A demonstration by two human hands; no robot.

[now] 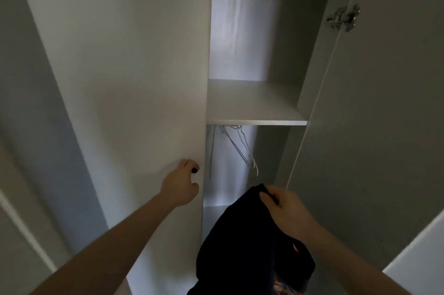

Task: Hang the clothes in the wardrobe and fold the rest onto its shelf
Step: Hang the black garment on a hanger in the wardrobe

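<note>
A white wardrobe stands before me with its right door swung open and its left door closed. My left hand grips the small dark knob near the left door's right edge. My right hand pinches the top of a dark navy garment, which hangs down in front of the lower compartment. A bare white shelf crosses the wardrobe. Below it hang several wire hangers, partly hidden by the shelf's front edge.
A metal hinge sits high on the open right door. A patterned fabric peeks out under the dark garment at the bottom. Grey wall lies to the left of the wardrobe.
</note>
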